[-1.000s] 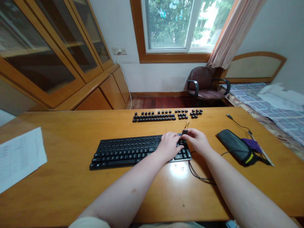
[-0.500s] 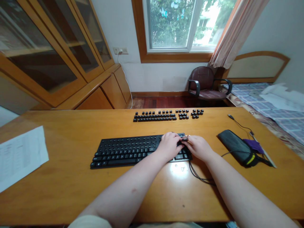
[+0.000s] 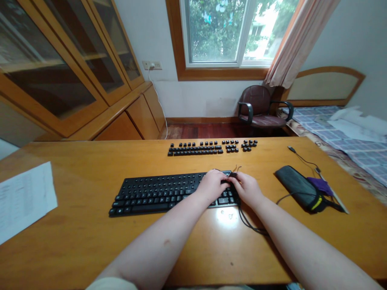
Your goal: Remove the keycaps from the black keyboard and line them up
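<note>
A black keyboard [image 3: 148,195] lies on the desk, its upper rows bare of keycaps and its lower rows still capped. Over its right end my two hands meet, fingertips almost touching. My right hand [image 3: 248,188] pinches a small dark keycap puller [image 3: 233,174], whose two thin wire prongs stick up beyond the fingers. Closed beside it, my left hand [image 3: 214,183] has its thumb and fingers together; what lies between them is hidden. Behind the keyboard, loose black keycaps [image 3: 195,152] are laid out in rows and small groups.
On the right lie a dark grey pouch [image 3: 294,187], a purple cloth [image 3: 320,185] and a USB cable [image 3: 305,158]. The keyboard's cord [image 3: 250,225] runs under my right forearm. Printed paper [image 3: 27,197] rests at the left of the wooden desk [image 3: 75,245].
The puller has turned in my right hand, so its prongs now point up and away instead of sideways. Both hands stay over the keyboard's right end. The view has shifted slightly.
</note>
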`<state>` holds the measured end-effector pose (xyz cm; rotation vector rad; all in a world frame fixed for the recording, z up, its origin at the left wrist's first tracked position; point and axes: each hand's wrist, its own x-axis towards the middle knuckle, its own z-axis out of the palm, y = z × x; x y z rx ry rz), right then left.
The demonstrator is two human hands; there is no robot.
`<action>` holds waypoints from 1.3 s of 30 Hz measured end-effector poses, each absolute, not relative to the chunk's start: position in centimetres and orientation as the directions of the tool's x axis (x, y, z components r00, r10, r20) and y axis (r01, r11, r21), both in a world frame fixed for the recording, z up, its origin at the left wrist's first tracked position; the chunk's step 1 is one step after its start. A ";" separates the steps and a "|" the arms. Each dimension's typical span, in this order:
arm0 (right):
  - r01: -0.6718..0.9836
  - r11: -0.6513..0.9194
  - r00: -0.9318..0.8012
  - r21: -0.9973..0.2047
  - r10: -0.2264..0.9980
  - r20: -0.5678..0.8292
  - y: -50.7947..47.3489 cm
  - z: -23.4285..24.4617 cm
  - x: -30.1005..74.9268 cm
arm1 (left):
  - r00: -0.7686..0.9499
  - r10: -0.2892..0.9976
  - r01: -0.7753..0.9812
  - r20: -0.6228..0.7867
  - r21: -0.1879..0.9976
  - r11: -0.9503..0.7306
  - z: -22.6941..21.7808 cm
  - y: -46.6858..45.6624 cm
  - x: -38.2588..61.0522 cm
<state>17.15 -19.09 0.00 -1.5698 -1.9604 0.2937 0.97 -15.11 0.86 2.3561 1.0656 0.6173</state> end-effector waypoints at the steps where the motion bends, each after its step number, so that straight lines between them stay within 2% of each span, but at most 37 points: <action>1: 0.800 0.252 -0.092 -0.544 0.948 0.305 -19.0 0.0 17.1 | 0.594 0.778 0.556 0.203 0.596 -0.580 0.8 -15.1 1.0; 5: 0.775 0.174 -0.014 -0.608 0.966 0.259 -18.9 0.0 17.0 | 0.593 0.777 0.546 0.210 0.605 -0.580 0.7 -14.9 0.9; 10: 0.725 0.148 0.032 -0.672 0.968 0.248 -18.9 0.2 16.9 | 0.594 0.774 0.544 0.218 0.600 -0.587 0.4 -14.8 0.9; 16: 0.586 0.124 0.098 -0.801 0.970 0.221 -18.5 0.1 17.1 | 0.584 0.781 0.531 0.221 0.624 -0.573 0.4 -14.7 0.7; 20: 0.629 0.198 0.046 -0.751 0.956 0.291 -18.7 0.4 17.4 | 0.551 0.803 0.546 0.228 0.629 -0.554 0.5 -15.0 0.7; 24: 0.579 0.280 0.039 -0.766 0.929 0.369 -19.1 0.4 17.7 | 0.478 0.839 0.543 0.259 0.664 -0.514 0.6 -15.5 0.8; 28: 0.510 0.192 0.150 -0.838 0.940 0.307 -18.9 -0.3 17.7 | 0.461 0.853 0.500 0.246 0.722 -0.478 0.8 -15.8 0.7; 32: 0.459 0.159 0.172 -0.874 0.949 0.263 -18.7 -0.6 17.7 | 0.472 0.846 0.443 0.247 0.764 -0.470 0.9 -15.9 0.6; 39: 0.621 0.218 0.121 -0.753 0.923 0.366 -19.3 0.0 17.7 | 0.530 0.794 0.422 0.298 0.719 -0.552 1.2 -16.0 0.5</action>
